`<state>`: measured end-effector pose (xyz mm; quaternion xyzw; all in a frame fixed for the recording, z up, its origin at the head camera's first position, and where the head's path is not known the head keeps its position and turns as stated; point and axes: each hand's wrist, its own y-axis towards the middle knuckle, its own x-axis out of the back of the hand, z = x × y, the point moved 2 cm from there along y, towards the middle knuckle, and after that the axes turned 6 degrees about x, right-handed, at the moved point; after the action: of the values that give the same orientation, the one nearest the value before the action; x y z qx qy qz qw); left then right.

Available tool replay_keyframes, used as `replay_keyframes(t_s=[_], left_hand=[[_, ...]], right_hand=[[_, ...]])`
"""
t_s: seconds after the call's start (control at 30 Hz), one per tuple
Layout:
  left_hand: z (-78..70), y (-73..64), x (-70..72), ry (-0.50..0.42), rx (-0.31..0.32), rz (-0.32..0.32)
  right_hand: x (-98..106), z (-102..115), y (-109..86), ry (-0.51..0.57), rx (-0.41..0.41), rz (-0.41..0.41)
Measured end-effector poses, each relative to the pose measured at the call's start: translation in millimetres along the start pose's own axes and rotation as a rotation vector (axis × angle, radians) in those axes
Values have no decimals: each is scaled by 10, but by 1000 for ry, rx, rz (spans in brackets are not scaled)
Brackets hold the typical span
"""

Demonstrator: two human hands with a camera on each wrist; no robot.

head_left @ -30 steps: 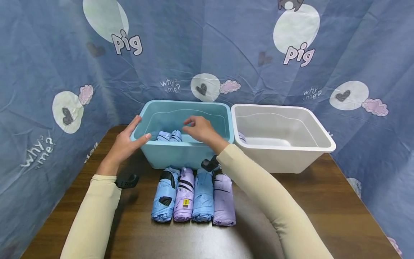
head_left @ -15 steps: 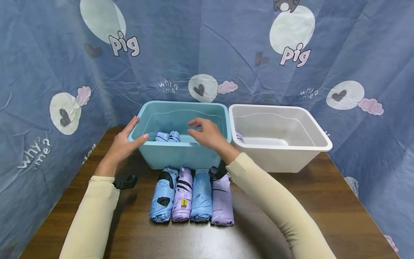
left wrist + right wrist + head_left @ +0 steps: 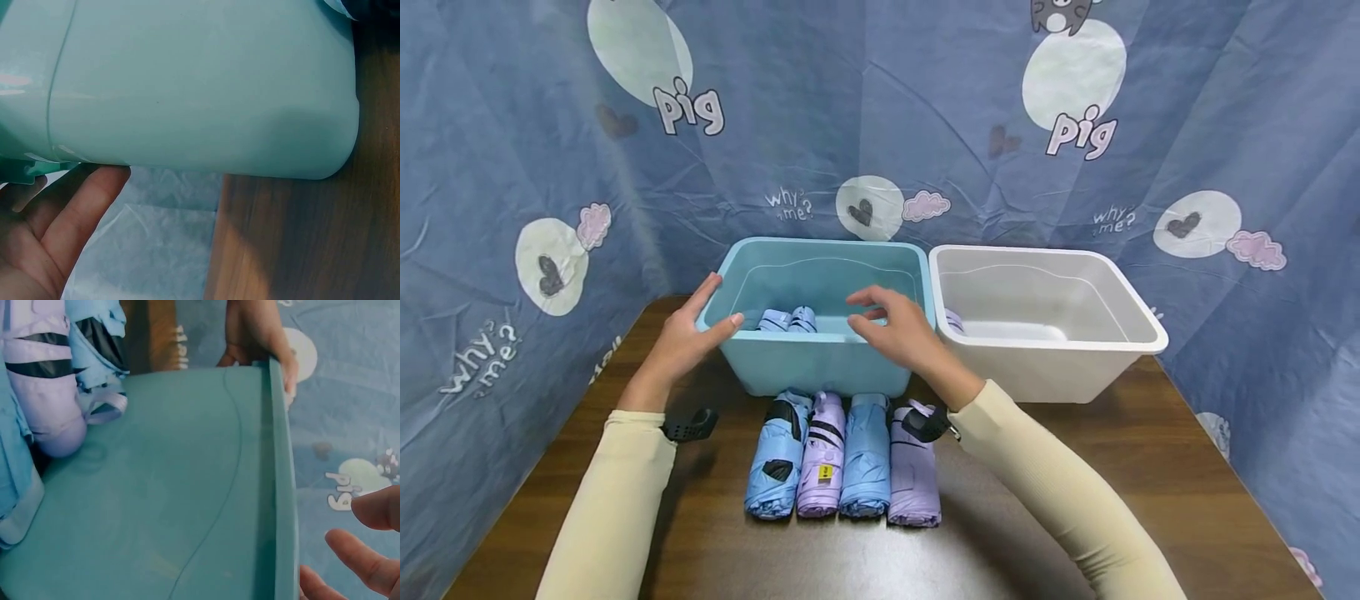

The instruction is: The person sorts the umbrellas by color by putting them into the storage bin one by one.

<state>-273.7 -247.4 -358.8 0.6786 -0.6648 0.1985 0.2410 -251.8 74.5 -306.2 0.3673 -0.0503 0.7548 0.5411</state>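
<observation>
My left hand [image 3: 685,337] rests on the left front corner of the teal bin [image 3: 812,367], thumb over the front rim and fairly straight fingers along the side. In the left wrist view those fingers [image 3: 87,212] touch the outer wall. Two folded blue umbrellas [image 3: 802,320] lie inside this bin. Above its front right part hovers my right hand [image 3: 898,329], loosely bent and holding nothing. A row of folded umbrellas lies before the bin: blue [image 3: 778,462], lilac [image 3: 822,458], blue [image 3: 866,467] and lilac [image 3: 914,483].
Beside the teal bin on the right stands a white bin [image 3: 1060,375], with a lilac folded umbrella [image 3: 953,322] partly visible at its left end. A blue patterned cloth [image 3: 760,125] hangs behind the wooden table [image 3: 760,558].
My right hand has shifted to the right and slightly toward me, from over the teal bin's middle to its right part. The left hand and the umbrellas have stayed put.
</observation>
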Motion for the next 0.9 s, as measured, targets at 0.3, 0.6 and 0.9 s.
replay_keyframes(t_s=[0.3,0.6,0.9], left_hand=[[26,8,7,-3,5,1],[24,-6,6,9,-2,-8],[18,-1,-7,-8,4,0]], right_hand=[[97,28,-182,55,50,-66],[183,41,-426,113,100,-88],[184,-73,-688,192,69,-41]])
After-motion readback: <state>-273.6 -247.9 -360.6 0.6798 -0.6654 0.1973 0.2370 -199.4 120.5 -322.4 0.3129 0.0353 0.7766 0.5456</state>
